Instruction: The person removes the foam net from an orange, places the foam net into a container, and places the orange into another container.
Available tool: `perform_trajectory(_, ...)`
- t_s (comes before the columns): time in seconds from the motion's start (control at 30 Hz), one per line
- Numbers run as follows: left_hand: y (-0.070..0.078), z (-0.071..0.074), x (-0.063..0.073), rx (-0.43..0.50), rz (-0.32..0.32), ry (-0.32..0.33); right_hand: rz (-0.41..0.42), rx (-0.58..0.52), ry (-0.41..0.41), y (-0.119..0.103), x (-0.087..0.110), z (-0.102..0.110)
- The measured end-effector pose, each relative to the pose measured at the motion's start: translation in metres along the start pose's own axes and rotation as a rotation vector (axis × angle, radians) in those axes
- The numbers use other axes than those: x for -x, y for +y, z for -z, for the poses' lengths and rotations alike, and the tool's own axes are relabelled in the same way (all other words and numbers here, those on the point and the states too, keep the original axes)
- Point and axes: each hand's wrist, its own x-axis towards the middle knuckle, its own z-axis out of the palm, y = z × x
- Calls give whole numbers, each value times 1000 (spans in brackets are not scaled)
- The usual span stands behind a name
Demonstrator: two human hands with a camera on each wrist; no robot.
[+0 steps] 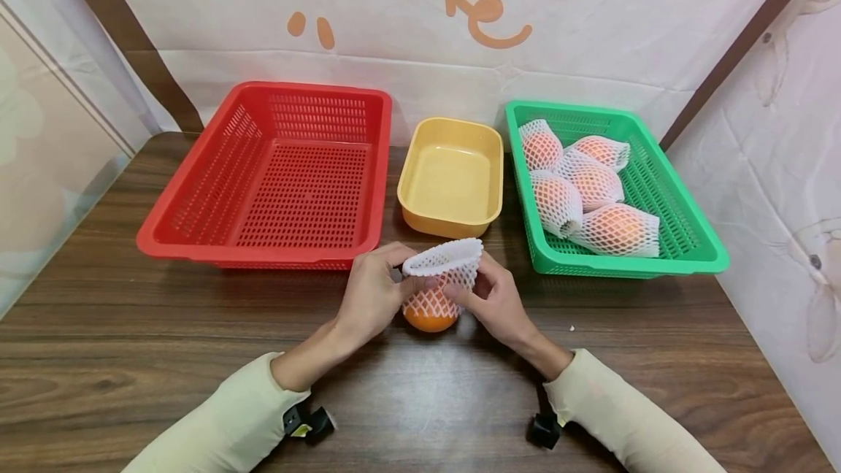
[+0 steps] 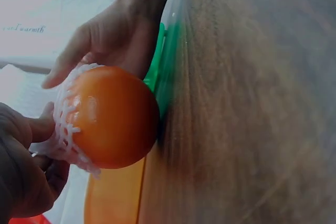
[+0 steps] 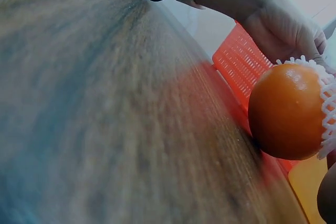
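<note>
An orange (image 2: 118, 119) sits at the middle of the table, its lower part bare and its upper part inside a white foam net sleeve (image 1: 447, 261). The sleeve's mouth stands up loose above the fruit. On the left side, my left hand (image 1: 374, 290) pinches the net, its thumb on the near face. My right hand (image 1: 496, 301) holds the opposite side, thumb laid on the mesh over the fruit and fingers behind the sleeve. In the right wrist view the bare orange underside (image 3: 286, 111) is close to the wood.
A red basket (image 1: 377, 188) stands at the back left, a yellow tub (image 1: 450, 225) behind the hands. The green basket (image 1: 683, 203) at the right contains several net-wrapped fruits (image 1: 617, 228). A small white scrap (image 1: 571, 328) lies on the wooden table (image 1: 197, 327).
</note>
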Motion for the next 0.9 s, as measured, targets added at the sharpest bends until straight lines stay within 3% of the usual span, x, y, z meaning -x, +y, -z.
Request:
perform_trajectory(0.27, -2, -2, 1, -25, -47, 40, 20, 112, 63, -14, -2, -3)
perform_trajectory(0.47, 0, 0, 0, -58, -10, -7, 57, 154, 122, -29, -4, -7)
perform_trajectory(0.7, 2, 3, 0, -91, 35, -110, 19, 141, 162, -11, -2, -1)
perform_trajectory(0.9, 2, 2, 0, -80, 7, -76, 30, 131, 164, -1, -1, 2)
